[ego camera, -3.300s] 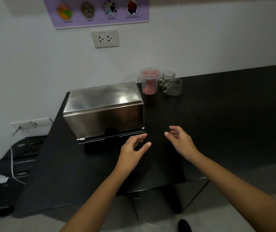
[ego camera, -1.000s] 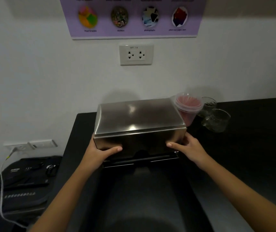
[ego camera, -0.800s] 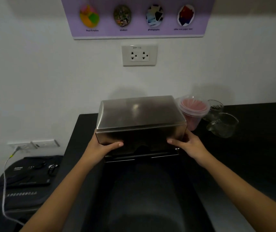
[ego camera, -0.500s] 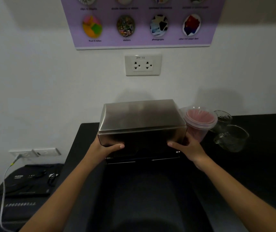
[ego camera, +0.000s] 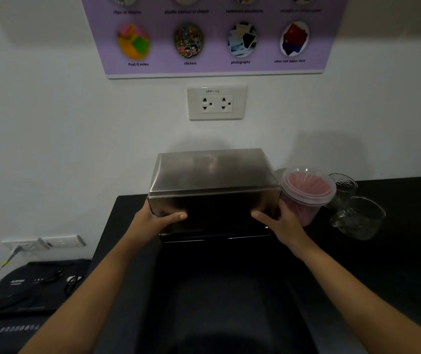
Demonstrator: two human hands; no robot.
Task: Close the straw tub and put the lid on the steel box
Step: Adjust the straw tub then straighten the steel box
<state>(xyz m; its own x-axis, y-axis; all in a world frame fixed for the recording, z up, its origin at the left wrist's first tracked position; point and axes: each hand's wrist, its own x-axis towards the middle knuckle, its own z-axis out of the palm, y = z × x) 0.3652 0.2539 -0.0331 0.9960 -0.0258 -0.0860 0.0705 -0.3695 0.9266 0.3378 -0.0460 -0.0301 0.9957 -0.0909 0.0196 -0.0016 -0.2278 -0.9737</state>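
I see steel lid [ego camera: 212, 175] over steel box base [ego camera: 217, 235] at back of black bench [ego camera: 357, 277], against wall. My left hand [ego camera: 153, 221] clamped on lid's left front corner, thumb across front face; right hand [ego camera: 279, 223] clamped on right front corner likewise. Both grips closed on lid. Straw tub [ego camera: 306, 194] just right of lid, clear cover on, pink straws inside. Two glass jars [ego camera: 357, 217] right of tub.

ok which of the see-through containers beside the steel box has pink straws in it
The lidded plastic tub right next to the steel box, by the right hand. The two glass cups beyond it look empty.
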